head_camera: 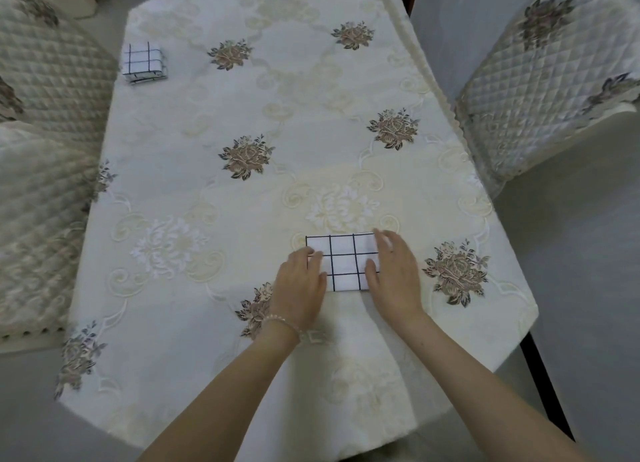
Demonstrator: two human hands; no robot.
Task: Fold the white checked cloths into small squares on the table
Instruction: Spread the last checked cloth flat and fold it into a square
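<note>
A white cloth with dark check lines (343, 262) lies folded into a small rectangle on the table (214, 122), near the front edge. My left hand (301, 285) rests flat on its left side, fingers straight. My right hand (393, 271) lies flat on its right side, fingers spread over the right edge. A second checked cloth (143, 63), folded into a small thick square, sits at the far left corner of the table, well away from both hands.
The table wears a cream embroidered cover with brown flower motifs (246, 156). Quilted chair backs stand at the left (41, 122) and the right (540, 87). The cover hangs over the front edge below my forearms.
</note>
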